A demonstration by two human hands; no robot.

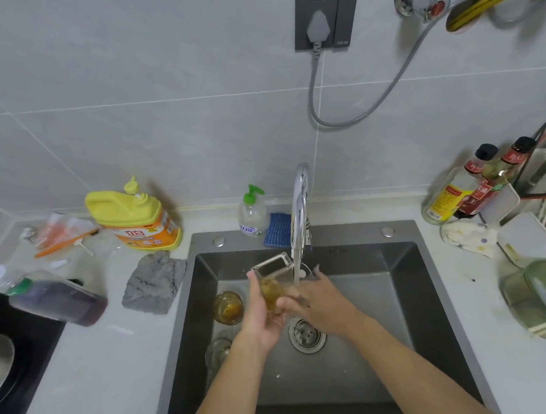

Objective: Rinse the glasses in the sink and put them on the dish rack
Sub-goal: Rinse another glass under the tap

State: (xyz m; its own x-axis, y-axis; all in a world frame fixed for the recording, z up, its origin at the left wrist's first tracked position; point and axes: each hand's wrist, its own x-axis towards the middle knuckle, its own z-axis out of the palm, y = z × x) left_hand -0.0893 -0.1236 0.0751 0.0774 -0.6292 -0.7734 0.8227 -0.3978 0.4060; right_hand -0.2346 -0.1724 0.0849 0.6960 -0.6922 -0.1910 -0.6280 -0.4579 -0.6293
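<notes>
I have both grips on the square glass (273,275), holding it over the sink (405,282). My left grip (260,316) is curled round its lower half from the left, and my right grip (321,302) closes on the same end from the right. The glass is tilted with its open mouth pointing up and away from my grips, and brownish residue shows inside near the base. The faucet (300,202) arches above my grips, and its stream falls just beside the glass's right edge, at the fingers of my right grip.

Just left of my left grip, a round glass (228,307) with amber dregs sits on the sink floor, and a clear glass (217,352) sits below it, near my left forearm. The drain (306,333) lies under my right grip. The dish rack (512,207) stands on the surface far to the right of my right grip.
</notes>
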